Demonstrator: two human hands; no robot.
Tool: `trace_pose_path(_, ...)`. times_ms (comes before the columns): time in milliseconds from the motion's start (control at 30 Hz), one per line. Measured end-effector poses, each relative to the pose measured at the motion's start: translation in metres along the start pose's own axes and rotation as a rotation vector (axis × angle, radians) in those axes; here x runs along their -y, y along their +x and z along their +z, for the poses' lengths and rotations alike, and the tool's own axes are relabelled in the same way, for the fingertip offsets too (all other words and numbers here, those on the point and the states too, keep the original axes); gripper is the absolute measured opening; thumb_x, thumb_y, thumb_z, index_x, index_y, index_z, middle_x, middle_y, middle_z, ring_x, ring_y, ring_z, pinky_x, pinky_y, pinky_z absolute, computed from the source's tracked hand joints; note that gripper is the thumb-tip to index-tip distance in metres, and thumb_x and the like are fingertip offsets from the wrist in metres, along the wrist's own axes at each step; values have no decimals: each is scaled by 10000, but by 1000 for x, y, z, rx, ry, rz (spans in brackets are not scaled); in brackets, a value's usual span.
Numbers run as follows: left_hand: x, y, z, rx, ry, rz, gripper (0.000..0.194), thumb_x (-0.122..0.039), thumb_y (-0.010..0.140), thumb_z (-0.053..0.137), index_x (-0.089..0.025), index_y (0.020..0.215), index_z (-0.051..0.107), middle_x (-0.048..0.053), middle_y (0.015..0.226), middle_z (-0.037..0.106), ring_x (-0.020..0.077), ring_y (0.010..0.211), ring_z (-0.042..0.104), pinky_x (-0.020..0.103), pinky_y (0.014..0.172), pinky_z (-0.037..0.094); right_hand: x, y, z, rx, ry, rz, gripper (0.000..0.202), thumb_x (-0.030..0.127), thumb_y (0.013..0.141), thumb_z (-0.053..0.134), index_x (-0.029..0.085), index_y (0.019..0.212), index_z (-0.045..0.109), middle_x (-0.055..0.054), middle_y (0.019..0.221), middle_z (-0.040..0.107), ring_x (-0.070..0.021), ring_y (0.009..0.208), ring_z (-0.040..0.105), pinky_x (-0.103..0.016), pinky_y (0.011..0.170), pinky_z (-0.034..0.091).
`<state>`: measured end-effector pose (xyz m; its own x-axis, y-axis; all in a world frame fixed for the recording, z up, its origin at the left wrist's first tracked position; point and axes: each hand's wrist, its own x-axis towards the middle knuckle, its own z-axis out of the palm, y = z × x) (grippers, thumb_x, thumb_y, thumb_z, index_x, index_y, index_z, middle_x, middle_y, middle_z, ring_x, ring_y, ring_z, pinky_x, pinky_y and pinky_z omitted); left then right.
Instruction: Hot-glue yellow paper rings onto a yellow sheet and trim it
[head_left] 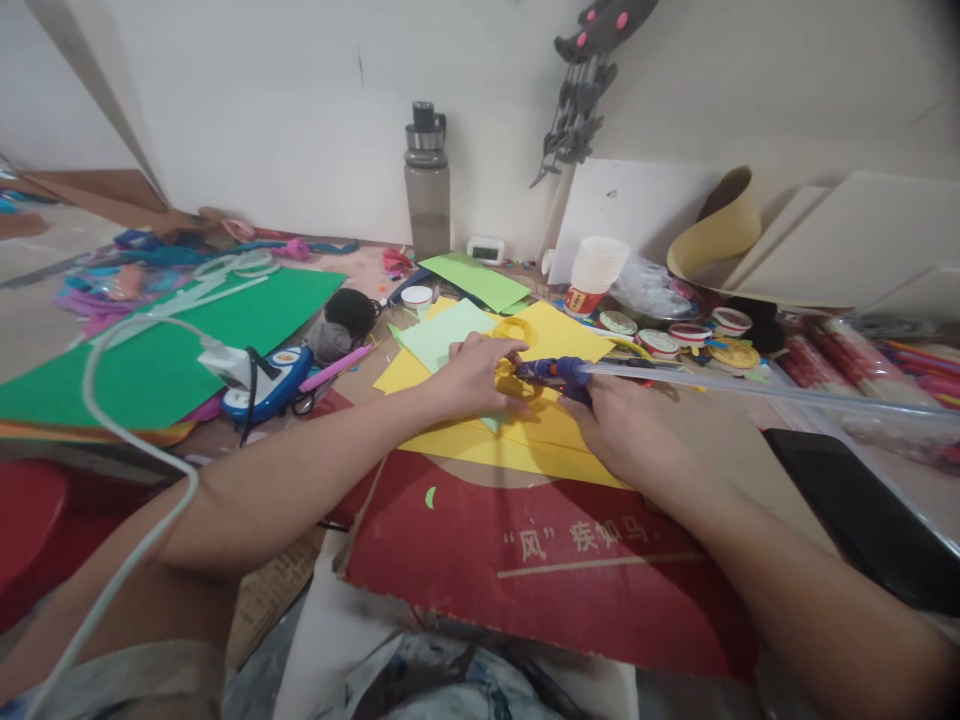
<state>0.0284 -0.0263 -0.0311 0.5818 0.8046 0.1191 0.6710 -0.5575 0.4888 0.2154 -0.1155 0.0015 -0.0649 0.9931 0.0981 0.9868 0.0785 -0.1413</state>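
My right hand [626, 415] is closed around a blue-purple hot glue gun [559, 371]. From its back end a long translucent glue stick [750, 386] runs off to the right. The gun's front end points left, close to a small yellow paper piece [509, 380] pinched in the fingers of my left hand [476, 375]. Whether the nozzle touches that piece I cannot tell. Under both hands lie yellow paper sheets [570, 335] and a pale green sheet [442, 335]. A yellow ring-shaped piece [514, 327] rests just beyond my left fingers.
A red cardboard box [450, 570] supports the work area. Around it are a grey bottle [427, 195], paper cups [596, 270], green sheets [172, 370], a blue power strip [270, 385] with a white cable [90, 370], small round tubs [660, 343] and a black phone [847, 500].
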Motion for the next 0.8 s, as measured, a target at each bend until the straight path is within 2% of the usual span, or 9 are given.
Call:
trace_pose_path(133, -4, -1, 1, -15, 17, -32, 827, -528, 639, 841, -269, 1366, 545, 38, 1310, 661, 342, 1237, 462, 464, 1000, 337, -3, -2, 1, 11, -61, 19, 327, 297, 991, 430, 130, 1159, 656, -179, 1041, 736, -292, 934, 695, -350, 773, 477)
trace_pose_path(333, -5, -2, 7, -86, 66, -33, 854, -631, 635, 822, -257, 1353, 552, 57, 1249, 664, 346, 1190, 465, 436, 951, 316, -10, -4, 8, -106, -98, -24, 309, 298, 967, 476, 142, 1148, 672, -160, 1024, 742, -279, 950, 687, -353, 823, 482)
trace_pose_path(467, -6, -3, 8, -102, 99, -41, 846, -686, 659, 779, -246, 1346, 556, 82, 1214, 661, 352, 1175, 468, 436, 941, 310, -12, -6, 7, -102, -123, -32, 331, 313, 975, 463, 141, 1166, 673, -165, 1041, 740, -298, 944, 690, -377, 820, 489)
trace_pose_path(667, -10, -5, -4, 2, 126, -67, 971, -699, 583, 802, -245, 1396, 529, 106, 1287, 608, 381, 1218, 429, 454, 970, 326, -9, -6, 2, -101, -105, 0, 324, 304, 968, 480, 155, 1180, 675, -161, 1053, 742, -302, 977, 692, -371, 838, 493)
trace_pose_path(733, -12, -5, -8, 31, 141, -59, 926, -667, 588, 813, -251, 1375, 559, 110, 1293, 593, 384, 1220, 421, 461, 971, 337, -8, -6, 2, -99, -103, -13, 324, 299, 971, 474, 145, 1175, 673, -167, 1065, 740, -307, 992, 690, -381, 857, 493)
trace_pose_path(800, -13, -4, -10, 46, 162, -47, 800, -632, 617, 814, -264, 1301, 626, 109, 1259, 596, 382, 1201, 432, 459, 950, 353, -7, -6, 3, -87, -95, -25, 321, 297, 976, 463, 142, 1166, 670, -167, 1062, 738, -307, 996, 687, -383, 862, 492)
